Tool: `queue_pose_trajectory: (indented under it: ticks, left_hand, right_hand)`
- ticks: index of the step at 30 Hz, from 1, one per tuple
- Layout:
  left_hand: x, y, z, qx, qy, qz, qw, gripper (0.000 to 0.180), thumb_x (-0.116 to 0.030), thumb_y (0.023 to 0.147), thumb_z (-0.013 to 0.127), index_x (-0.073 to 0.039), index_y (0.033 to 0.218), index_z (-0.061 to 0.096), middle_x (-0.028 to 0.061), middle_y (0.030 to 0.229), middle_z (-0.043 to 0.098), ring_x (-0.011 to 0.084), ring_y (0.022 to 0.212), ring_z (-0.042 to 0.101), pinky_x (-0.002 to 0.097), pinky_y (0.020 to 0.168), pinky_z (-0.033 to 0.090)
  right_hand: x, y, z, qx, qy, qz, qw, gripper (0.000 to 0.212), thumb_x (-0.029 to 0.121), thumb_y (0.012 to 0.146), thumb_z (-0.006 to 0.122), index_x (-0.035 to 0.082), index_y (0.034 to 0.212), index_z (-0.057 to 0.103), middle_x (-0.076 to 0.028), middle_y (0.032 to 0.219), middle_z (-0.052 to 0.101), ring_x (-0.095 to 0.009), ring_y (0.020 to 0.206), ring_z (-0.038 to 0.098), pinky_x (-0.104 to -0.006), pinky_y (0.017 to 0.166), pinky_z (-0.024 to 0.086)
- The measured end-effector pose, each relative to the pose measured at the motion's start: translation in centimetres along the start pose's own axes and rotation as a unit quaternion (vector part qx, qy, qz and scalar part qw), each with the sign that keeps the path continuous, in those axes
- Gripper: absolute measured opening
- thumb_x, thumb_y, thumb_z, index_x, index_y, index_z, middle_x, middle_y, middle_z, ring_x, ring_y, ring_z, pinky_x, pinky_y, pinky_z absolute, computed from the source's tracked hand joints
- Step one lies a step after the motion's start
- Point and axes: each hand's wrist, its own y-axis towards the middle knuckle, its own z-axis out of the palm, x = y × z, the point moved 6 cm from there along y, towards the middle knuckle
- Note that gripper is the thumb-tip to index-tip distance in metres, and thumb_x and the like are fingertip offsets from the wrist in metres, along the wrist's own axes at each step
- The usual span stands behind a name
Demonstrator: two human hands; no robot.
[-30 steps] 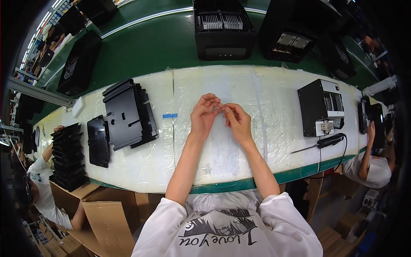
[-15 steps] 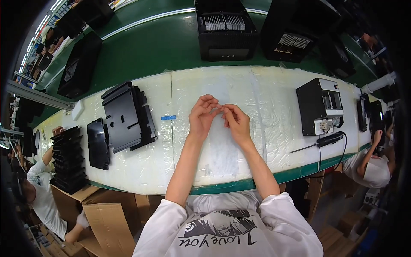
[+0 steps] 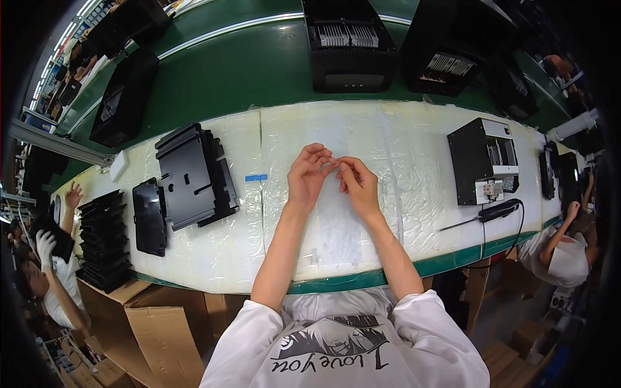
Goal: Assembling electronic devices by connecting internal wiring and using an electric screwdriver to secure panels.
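Observation:
Above the middle of the white, film-covered worktop (image 3: pixel 278 239), my two hands meet at the fingertips. My left hand (image 3: pixel 306 178) is turned palm up, its thumb and forefinger drawn together and the other fingers curled. Pinched in the same spot is my right hand (image 3: pixel 359 184), thumb against fingers. Whatever lies between the fingertips, if anything, is too small to make out. Left of my hands lies a short blue strip (image 3: pixel 256 178). Beyond it are stacked black plastic panels (image 3: pixel 187 178) and a smaller glossy black panel (image 3: pixel 149 216).
At right stand a black-and-white screw feeder (image 3: pixel 482 161) and a corded electric screwdriver (image 3: pixel 499 210). Black machine housings (image 3: pixel 352 61) sit on the green conveyor (image 3: pixel 226 71) behind. A stack of black trays (image 3: pixel 103 239) and a co-worker (image 3: pixel 58 291) are at left, above cardboard boxes (image 3: pixel 165 336).
The housings on the conveyor have shifted slightly right. The co-worker at left has raised both hands, one gloved and near a black part. My hands have hardly moved.

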Motion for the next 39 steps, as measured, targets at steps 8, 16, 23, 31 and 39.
queue_pose_trajectory:
  ticks: [8,16,23,31,39]
  left_hand:
    - [0.24,0.01,-0.16,-0.004,-0.011,-0.007,1.0,0.038,-0.006,0.068,0.044,-0.002,0.106,0.048,0.0113,0.1,0.054,0.0242,0.093,0.053,0.0403,0.094,0.038]
    - [0.05,0.04,0.03,0.005,-0.005,-0.005,1.0,0.039,-0.006,0.068,0.044,-0.002,0.107,0.048,0.0113,0.099,0.054,0.0239,0.092,0.053,0.0405,0.092,0.039]
    - [-0.09,-0.02,0.06,0.008,-0.002,-0.002,1.0,0.039,-0.006,0.068,0.044,-0.002,0.106,0.048,0.0108,0.099,0.054,0.0233,0.091,0.053,0.0398,0.091,0.04]
    - [-0.06,-0.1,0.11,0.003,-0.005,-0.007,1.0,0.038,-0.006,0.069,0.044,-0.003,0.106,0.048,0.0105,0.099,0.054,0.0228,0.092,0.053,0.0396,0.091,0.04]
    - [-0.07,-0.11,0.05,0.0,0.003,-0.01,1.0,0.038,-0.007,0.069,0.044,-0.004,0.107,0.048,0.0097,0.099,0.054,0.0224,0.092,0.053,0.0404,0.09,0.041]
  right_hand:
    - [-0.17,0.0,0.02,0.0,-0.034,-0.007,0.999,0.017,0.012,0.093,0.051,0.001,0.101,0.061,-0.002,0.073,0.058,-0.005,0.054,0.047,-0.0199,0.049,0.037]
    - [-0.25,-0.07,-0.05,0.004,-0.039,-0.011,0.999,0.017,0.01,0.094,0.047,0.001,0.1,0.061,-0.002,0.072,0.056,-0.005,0.055,0.047,-0.0202,0.049,0.038]
    - [-0.11,-0.06,0.04,0.002,-0.032,-0.001,0.999,0.017,0.011,0.094,0.049,0.002,0.1,0.061,-0.002,0.072,0.057,-0.005,0.055,0.047,-0.0201,0.049,0.038]
    - [0.02,-0.03,0.03,-0.004,-0.021,-0.007,1.0,0.016,0.012,0.093,0.051,0.002,0.099,0.062,-0.002,0.072,0.058,-0.005,0.056,0.047,-0.0206,0.049,0.038]
    - [-0.04,-0.19,0.04,0.005,-0.034,0.003,0.999,0.019,0.019,0.093,0.052,0.002,0.097,0.062,-0.002,0.071,0.057,-0.005,0.055,0.048,-0.0206,0.049,0.037]
